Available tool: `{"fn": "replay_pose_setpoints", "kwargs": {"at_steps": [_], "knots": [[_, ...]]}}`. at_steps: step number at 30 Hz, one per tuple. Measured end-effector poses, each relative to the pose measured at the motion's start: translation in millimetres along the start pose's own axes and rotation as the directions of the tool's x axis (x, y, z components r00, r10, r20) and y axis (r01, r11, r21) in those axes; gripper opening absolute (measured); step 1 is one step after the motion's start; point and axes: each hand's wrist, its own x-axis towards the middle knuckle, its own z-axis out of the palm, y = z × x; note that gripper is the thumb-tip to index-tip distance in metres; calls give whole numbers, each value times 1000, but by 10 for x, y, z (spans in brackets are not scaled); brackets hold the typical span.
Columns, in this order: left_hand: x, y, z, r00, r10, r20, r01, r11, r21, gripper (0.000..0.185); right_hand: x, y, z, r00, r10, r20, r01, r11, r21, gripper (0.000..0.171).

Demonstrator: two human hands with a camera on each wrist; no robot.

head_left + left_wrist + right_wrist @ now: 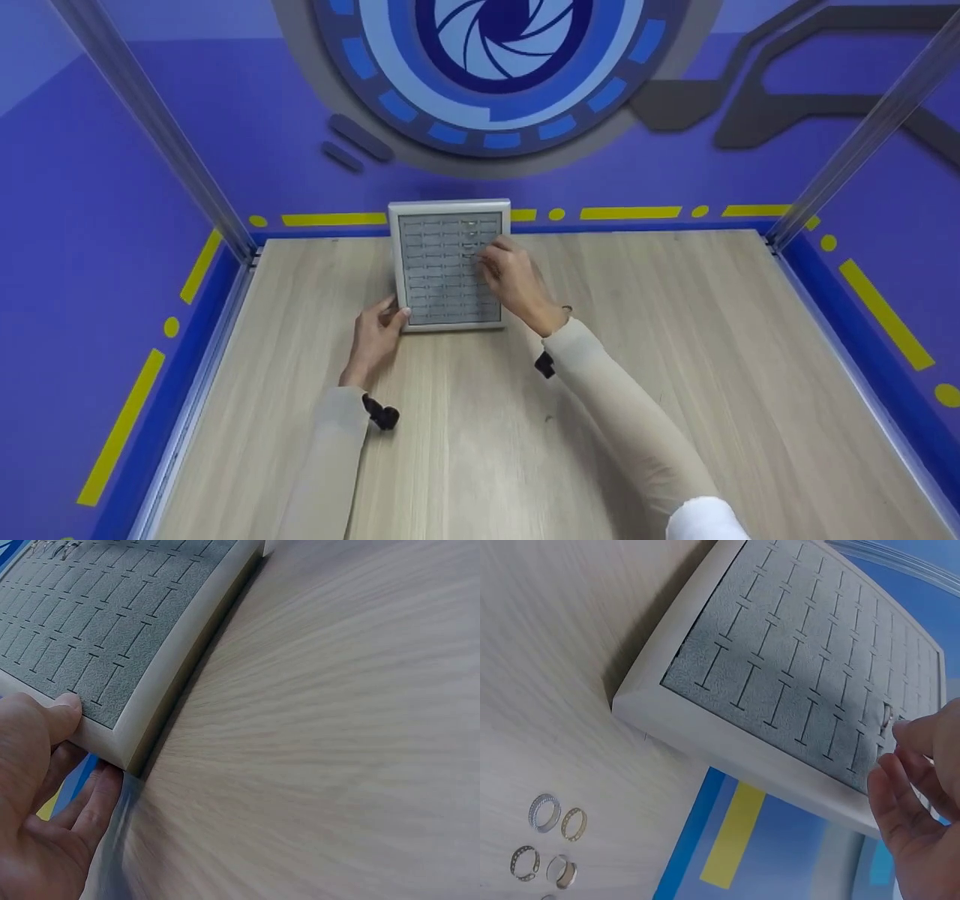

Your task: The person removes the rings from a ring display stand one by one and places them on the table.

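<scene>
A ring display tray with a pale frame and a grey slotted pad leans tilted at the back of the table. My left hand grips its lower left corner, thumb on the front of the frame and other fingers around behind. At the pad's right side, my right hand has its fingertips drawn together by a ring standing in a slot, seemingly pinching it; the fingers partly hide the contact. A few rings sit in slots in the upper right part.
Several loose rings, silver and gold-toned, lie on the wooden table in the right wrist view. A blue patterned wall rises directly behind the tray. Metal posts and side walls bound the table.
</scene>
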Motion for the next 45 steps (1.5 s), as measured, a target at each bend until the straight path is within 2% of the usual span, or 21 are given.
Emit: {"fn": "replay_pose_setpoints", "kwargs": {"at_steps": [8, 14, 35, 45], "knots": [[-12, 12, -2, 1000, 23, 10, -23, 1000, 3, 53, 60, -24, 131, 1000, 22, -17, -24, 996, -81, 12], [-24, 16, -2, 1000, -4, 8, 4, 1000, -4, 55, 82, -26, 191, 999, 18, -47, -24, 992, -127, 11], [-44, 7, 1, 999, -34, 13, 34, 999, 1, 57, 74, 8, 173, 997, -50, -52, 45, 995, -92, 8], [-11, -23, 11, 1000, -4, 7, 4, 1000, 7, 52, 54, -11, 139, 998, -52, -47, 49, 996, -75, 7]]}}
